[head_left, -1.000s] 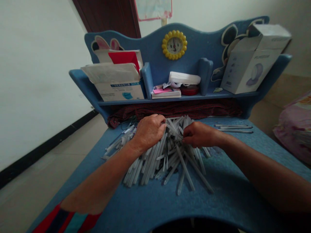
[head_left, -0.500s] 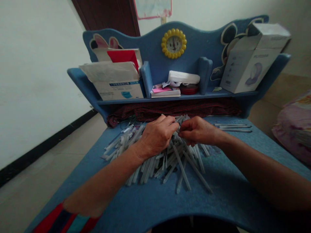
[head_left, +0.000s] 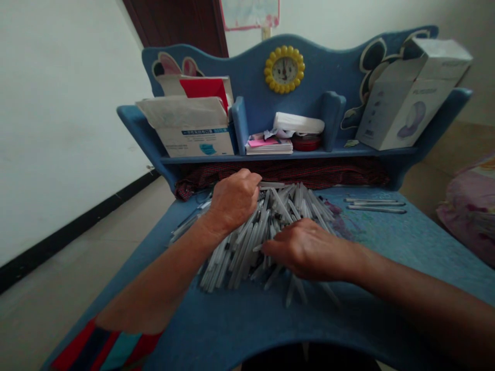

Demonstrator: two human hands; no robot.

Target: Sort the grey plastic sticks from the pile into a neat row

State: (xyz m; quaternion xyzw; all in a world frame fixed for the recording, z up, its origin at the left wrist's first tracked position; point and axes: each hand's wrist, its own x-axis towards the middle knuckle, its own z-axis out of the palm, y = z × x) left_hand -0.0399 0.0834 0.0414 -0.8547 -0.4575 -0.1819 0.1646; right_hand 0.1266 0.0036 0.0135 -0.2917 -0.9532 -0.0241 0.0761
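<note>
Pale walls (head_left: 69, 113) are framing a blue desk (head_left: 390, 242), its raised back displaying a yellow-rimmed clock (head_left: 284, 70). Below the clock, a heap of clear pen tubes (head_left: 247, 247) is spreading across the desk, many of them pointing toward the person wearing the camera.

The person's left hand (head_left: 235, 200) is curling over the heap, below and left of the clock; its fingertips are facing away, so whether it is grasping a tube cannot be told. The right hand (head_left: 309, 250) is bending over the heap's near side, lower and slightly right of the clock, a tube tip showing beside its fingers; whether it is gripping that tube is unclear.

A few slim pens (head_left: 377, 208) are lying apart from the heap, to the clock's lower right. On the shelf (head_left: 328, 153), a mask box (head_left: 193, 141) is standing left of the clock, a white carton (head_left: 412, 103) is standing right of it, and booklets (head_left: 270, 148) are lying beneath it.
</note>
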